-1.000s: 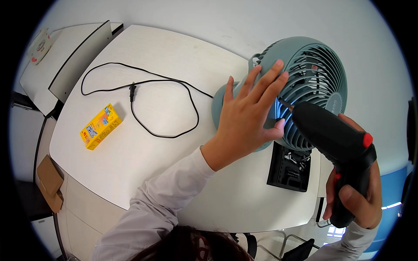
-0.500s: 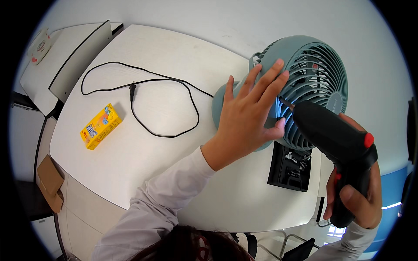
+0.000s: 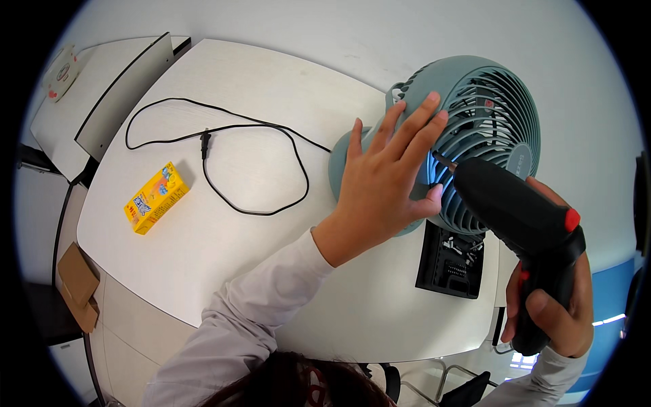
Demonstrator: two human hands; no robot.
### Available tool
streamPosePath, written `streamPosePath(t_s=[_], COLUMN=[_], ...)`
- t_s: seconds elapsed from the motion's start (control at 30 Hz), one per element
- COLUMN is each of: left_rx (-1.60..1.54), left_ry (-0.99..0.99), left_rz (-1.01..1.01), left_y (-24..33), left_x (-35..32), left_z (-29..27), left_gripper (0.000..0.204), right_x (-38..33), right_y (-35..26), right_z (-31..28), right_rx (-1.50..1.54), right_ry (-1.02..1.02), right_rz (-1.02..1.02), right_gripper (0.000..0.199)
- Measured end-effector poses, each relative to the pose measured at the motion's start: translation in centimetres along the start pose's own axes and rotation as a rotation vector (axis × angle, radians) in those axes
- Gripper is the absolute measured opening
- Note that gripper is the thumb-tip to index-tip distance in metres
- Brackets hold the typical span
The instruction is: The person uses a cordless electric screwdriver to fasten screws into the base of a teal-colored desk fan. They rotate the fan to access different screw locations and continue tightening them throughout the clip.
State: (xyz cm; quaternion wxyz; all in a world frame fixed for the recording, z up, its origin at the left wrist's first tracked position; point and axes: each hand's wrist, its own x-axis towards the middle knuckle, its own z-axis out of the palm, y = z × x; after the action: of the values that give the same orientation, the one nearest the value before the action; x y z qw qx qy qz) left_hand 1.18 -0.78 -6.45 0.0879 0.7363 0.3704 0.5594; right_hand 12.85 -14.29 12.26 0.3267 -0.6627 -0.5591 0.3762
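Note:
A grey-green fan [image 3: 488, 81] with a round slatted grille stands at the right of the white table. My left hand [image 3: 386, 169] lies against the side of its housing, fingers spread. In my right hand [image 3: 559, 319] is a black cordless screwdriver [image 3: 515, 203] with red buttons, gripped by its handle. Its bit points left and meets the rim of the grille beside my left thumb. A bluish light falls on the rim there. Whether the bit sits in a screw is too small to tell.
Below the fan lies a black tool case [image 3: 447, 268] with bits in it. A black power cord [image 3: 298, 152] loops over the white table [image 3: 264, 74], its plug near the middle. At the left lies a yellow drink carton [image 3: 156, 198]. A cardboard box [image 3: 78, 281] sits beyond the left edge.
Almost nothing differs. The whole view has shifted very slightly, and both hands, the screwdriver and the fan keep their places relative to one another.

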Motion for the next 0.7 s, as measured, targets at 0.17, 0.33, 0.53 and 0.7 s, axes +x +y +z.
streamPosePath(t_s=[0.17, 0.33, 0.53, 0.7], left_rx=[-0.001, 0.036, -0.007, 0.033], left_ry=[0.0, 0.002, 0.009, 0.007], left_rz=[0.0, -0.01, 0.007, -0.004], left_y=[0.1, -0.5, 0.1, -0.4], left_x=[0.0, -0.3, 0.0, -0.2], left_z=[0.1, -0.3, 0.1, -0.4], left_gripper=[0.084, 0.084, 0.084, 0.085], right_x=[-0.2, 0.4, -0.5, 0.3], right_y=[-0.3, 1.0, -0.3, 0.9], right_z=[0.0, 0.3, 0.2, 0.5], right_rx=[0.044, -0.096, 0.051, -0.085], right_ry=[0.012, 0.023, 0.061, 0.06], right_rz=[0.037, -0.051, 0.052, -0.047], right_gripper=[0.093, 0.097, 0.094, 0.094])
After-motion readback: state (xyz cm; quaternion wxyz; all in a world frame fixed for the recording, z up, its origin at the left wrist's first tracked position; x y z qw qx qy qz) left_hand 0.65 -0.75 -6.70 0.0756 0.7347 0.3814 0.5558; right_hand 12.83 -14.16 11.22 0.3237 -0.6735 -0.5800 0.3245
